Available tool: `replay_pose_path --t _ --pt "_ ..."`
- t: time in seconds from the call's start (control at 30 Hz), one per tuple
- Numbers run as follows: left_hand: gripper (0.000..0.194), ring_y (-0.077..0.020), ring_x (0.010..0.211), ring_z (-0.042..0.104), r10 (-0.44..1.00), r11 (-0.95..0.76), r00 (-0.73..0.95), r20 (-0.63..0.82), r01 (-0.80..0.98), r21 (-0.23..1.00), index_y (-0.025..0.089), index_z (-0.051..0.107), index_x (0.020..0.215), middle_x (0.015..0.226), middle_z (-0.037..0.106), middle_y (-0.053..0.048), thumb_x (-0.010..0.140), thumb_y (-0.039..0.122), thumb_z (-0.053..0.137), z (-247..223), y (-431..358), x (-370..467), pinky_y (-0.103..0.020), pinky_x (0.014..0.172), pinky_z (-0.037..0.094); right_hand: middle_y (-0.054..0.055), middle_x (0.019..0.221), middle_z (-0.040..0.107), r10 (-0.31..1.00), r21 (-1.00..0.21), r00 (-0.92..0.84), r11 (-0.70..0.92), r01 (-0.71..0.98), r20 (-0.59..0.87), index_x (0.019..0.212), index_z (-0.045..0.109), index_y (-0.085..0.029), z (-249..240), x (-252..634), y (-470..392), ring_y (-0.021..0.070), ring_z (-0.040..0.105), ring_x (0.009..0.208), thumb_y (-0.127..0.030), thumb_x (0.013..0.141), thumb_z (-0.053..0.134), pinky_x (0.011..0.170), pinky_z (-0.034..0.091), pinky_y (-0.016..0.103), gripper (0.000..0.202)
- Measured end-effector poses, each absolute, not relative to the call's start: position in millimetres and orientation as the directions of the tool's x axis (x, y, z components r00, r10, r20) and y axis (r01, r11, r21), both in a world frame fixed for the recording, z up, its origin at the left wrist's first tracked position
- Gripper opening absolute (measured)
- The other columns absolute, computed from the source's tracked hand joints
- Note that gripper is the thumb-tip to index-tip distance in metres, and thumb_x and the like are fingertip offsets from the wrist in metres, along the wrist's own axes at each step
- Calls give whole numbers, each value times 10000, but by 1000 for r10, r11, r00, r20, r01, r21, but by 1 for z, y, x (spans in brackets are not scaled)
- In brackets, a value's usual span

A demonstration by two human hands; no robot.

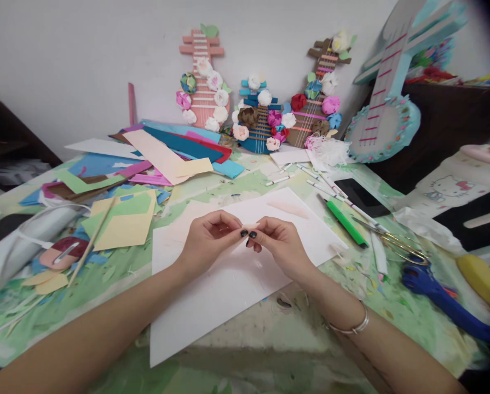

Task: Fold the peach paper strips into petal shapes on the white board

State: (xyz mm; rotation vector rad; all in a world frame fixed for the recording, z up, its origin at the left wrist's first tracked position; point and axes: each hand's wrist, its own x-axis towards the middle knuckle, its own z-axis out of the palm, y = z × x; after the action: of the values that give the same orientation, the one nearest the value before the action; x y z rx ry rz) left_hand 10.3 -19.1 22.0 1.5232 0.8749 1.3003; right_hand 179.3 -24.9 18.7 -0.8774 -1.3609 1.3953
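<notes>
My left hand (209,236) and my right hand (281,241) meet over a white sheet of paper (212,314). Between their thumbs and fingertips they pinch a small peach piece of paper (250,225), mostly hidden by the fingers. Both hands are closed, and the thumbs nearly touch. A flat peach paper shape (288,209) lies on the sheet beyond my right hand.
Coloured paper (179,145) is heaped at back left, with cream sheets (124,232) nearer. At right lie a green cutter (345,223), gold-handled scissors (401,243), a phone (362,197) and a blue-handled tool (445,301). Flower-covered paper instruments (206,98) lean on the wall.
</notes>
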Motion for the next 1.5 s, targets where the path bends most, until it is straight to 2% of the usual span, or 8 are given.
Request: replay_pose_path --t 0.13,0.27,0.4,0.5,0.97,1.1,1.27,1.5 --pt "166 -117 678 599 940 -279 188 285 -57 959 151 596 674 736 625 -17 721 234 732 23 -19 11 -234 626 516 13 622 653 950 -986 -286 92 -141 129 706 621 -165 18 180 -25 94 540 536 -423 709 718 543 452 243 276" --pt "164 -96 664 587 947 -258 177 267 -73 963 163 604 765 722 616 7 708 214 749 23 -19 11 -198 604 502 8 605 644 950 -985 -286 88 -145 127 683 608 -161 18 180 -25 88 532 523 -386 722 713 535 447 238 251" --pt "162 -121 709 623 945 -240 206 253 -85 967 162 667 838 766 655 -18 715 228 748 21 -18 10 -230 659 529 4 630 641 953 -982 -260 119 -144 153 751 624 -167 18 179 -24 93 545 552 -358 738 700 544 451 237 206" --pt "140 -138 708 642 943 -215 236 233 -101 971 156 679 798 778 676 -30 713 239 753 20 -18 11 -256 676 540 -8 633 618 954 -981 -237 160 -108 181 804 640 -168 19 179 -25 93 545 565 -329 715 724 543 444 232 201" --pt "142 -98 675 619 957 -71 264 119 -183 981 148 676 727 716 671 -3 657 194 791 14 -15 11 -189 640 499 -25 535 558 951 -977 -227 215 -1 209 654 556 -167 18 183 -26 76 474 486 -415 744 692 472 361 206 297" --pt "158 -86 648 604 959 -12 276 68 -202 979 150 674 733 704 663 3 652 209 796 16 -16 12 -175 602 479 -29 595 544 939 -965 -225 262 -19 259 683 553 -174 17 182 -26 82 504 546 -384 750 697 527 405 215 264" --pt "191 -61 607 575 959 50 283 22 -245 968 151 673 751 709 655 13 630 207 810 19 -16 11 -145 547 445 12 844 601 884 -914 -232 396 -89 406 922 604 -207 20 187 -24 121 581 770 -293 764 699 702 476 260 203" --pt "201 -63 604 561 950 94 312 -14 -242 966 147 675 761 704 643 8 623 209 809 22 -17 12 -141 524 427 -3 737 635 887 -914 -230 405 -29 400 764 650 -190 25 193 -20 113 585 699 -212 750 697 681 473 258 54"
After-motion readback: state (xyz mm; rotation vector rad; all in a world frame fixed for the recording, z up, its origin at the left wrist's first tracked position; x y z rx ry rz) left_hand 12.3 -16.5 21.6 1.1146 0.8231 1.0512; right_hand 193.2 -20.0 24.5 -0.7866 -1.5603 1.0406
